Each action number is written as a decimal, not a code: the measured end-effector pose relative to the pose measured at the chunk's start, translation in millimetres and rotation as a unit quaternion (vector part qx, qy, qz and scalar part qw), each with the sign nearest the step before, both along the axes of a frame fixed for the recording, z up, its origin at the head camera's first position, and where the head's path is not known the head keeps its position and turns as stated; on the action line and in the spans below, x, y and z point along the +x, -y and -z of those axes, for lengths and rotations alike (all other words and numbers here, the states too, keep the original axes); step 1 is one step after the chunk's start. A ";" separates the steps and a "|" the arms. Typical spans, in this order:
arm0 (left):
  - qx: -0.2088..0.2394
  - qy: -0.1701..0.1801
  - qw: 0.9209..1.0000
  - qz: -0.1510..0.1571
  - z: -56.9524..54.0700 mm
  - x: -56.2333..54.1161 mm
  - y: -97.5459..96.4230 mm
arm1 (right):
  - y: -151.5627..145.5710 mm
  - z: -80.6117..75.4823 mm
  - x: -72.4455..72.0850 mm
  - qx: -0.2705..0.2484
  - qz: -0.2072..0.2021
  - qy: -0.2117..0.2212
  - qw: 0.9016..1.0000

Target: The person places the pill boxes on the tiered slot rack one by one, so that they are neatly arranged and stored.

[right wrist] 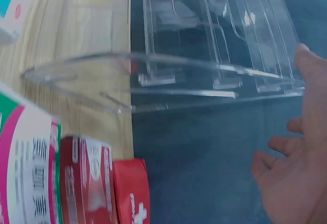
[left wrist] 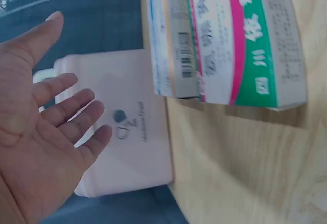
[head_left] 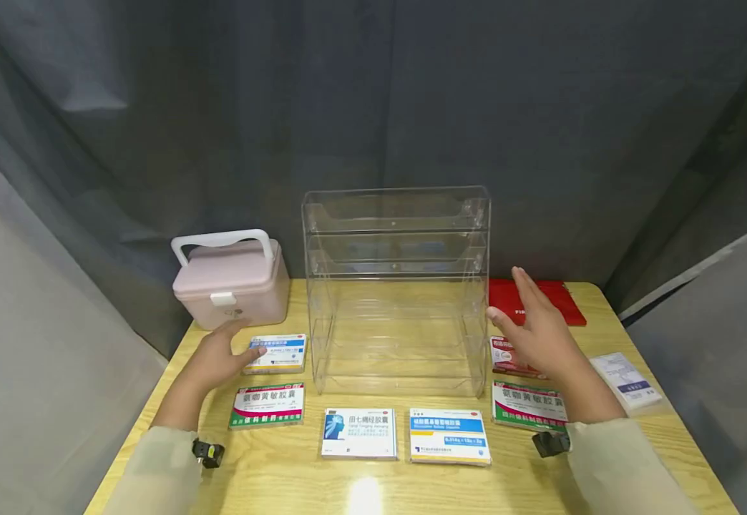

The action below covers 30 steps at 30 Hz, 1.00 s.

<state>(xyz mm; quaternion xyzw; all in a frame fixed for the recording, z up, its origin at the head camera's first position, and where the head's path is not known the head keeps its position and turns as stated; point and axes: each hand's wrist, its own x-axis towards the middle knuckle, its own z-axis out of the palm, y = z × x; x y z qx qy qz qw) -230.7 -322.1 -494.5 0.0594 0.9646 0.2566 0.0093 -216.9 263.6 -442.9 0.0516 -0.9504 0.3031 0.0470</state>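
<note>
We judge this pre-grip: left hand (head_left: 217,355) and right hand (head_left: 539,331), both released, flank the clear rack (head_left: 395,274) — gripping needs inward travel.

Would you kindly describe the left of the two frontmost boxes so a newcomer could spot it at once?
Find the clear rack standing on the table. In front of it, side by side, lie the left box and its blue-banded neighbour. Only the left box shows a blue head on its white face.

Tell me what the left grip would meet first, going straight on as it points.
Probably the pale pink, lidded plastic box ahead; depth is unclear, so the left grip might instead slip past the box's right side.
</note>
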 end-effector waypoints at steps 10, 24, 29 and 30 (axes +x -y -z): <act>0.037 0.086 0.995 -0.015 22.7 -24.7 15.3 | 16.2 -5.6 -18.5 -0.139 0.028 -0.021 0.990; 0.069 0.171 0.983 -0.014 43.6 -34.4 19.4 | 37.4 2.7 -30.2 -0.249 0.076 -0.004 0.966; 0.064 0.177 0.982 -0.013 45.3 -35.6 22.3 | 41.5 5.1 -33.1 -0.258 0.077 0.001 0.963; 0.059 0.176 0.983 -0.012 45.2 -36.0 22.7 | 42.5 5.6 -33.2 -0.261 0.077 -0.001 0.962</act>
